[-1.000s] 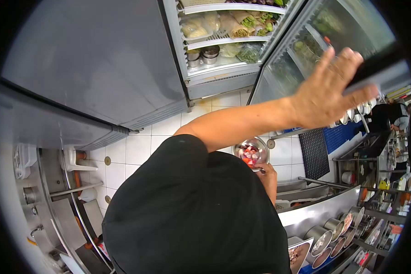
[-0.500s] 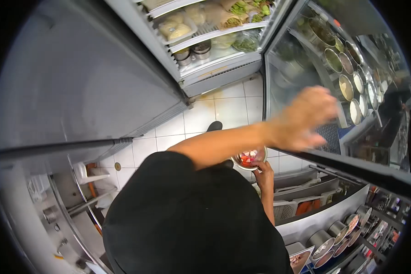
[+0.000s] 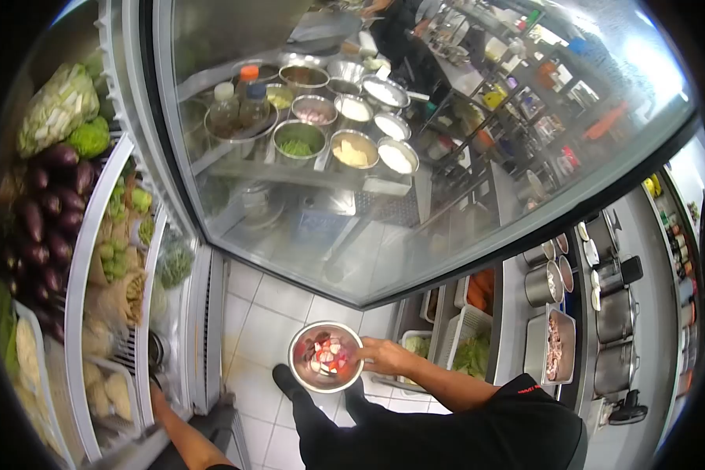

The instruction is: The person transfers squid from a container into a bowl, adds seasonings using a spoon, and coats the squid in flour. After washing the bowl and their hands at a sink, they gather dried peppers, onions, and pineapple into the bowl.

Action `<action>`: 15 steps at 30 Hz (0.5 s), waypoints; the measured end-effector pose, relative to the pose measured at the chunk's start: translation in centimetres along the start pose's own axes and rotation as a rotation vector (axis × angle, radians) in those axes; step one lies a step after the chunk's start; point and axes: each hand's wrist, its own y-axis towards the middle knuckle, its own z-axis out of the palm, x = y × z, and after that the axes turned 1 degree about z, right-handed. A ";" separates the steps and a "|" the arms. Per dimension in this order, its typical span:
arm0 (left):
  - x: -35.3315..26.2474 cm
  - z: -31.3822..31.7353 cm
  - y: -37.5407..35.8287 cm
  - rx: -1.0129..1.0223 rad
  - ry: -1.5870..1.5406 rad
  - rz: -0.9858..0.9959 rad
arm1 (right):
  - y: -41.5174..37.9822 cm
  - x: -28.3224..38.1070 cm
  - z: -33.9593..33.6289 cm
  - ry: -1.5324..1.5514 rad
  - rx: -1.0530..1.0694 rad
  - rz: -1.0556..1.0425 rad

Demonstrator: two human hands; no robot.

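Note:
My right hand [image 3: 379,356] grips the side of a steel bowl [image 3: 321,385], with the thumb near its rim. Chopped vegetables [image 3: 326,356] in red, white and dark purple fill the bottom of the bowl, which is held over the floor. At the lower left my left hand [image 3: 158,394] reaches into the refrigerator, past the edge of a shelf [image 3: 142,345]. Its fingers are hidden there, so what they touch cannot be seen. Close by stands a metal pot [image 3: 158,349], partly covered by the shelf.
An open glass door [image 3: 352,266] spans the view ahead; several metal containers show through or in its glass. Eggplants [image 3: 51,207] and bagged greens [image 3: 117,251] fill the shelves. On the right are open drawers with a vegetable basket [image 3: 471,345] and a counter with pots [image 3: 542,283].
My view has turned towards the refrigerator's shelves and door. My left hand, blurred in front of the door before, is now inside the refrigerator. My right hand still holds the bowl.

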 end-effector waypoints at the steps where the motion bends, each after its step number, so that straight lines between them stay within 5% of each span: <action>1: 0.7 1.2 0.5 0.090 0.082 -0.033 | 0.2 0.3 -0.2 0.001 -0.008 0.001; 3: 1.0 4.1 2.6 0.292 0.088 -0.174 | 3.4 1.8 0.3 -0.027 0.026 0.038; 15: 0.1 4.8 4.6 0.344 0.007 -0.296 | 5.9 4.4 2.3 -0.056 0.160 0.023</action>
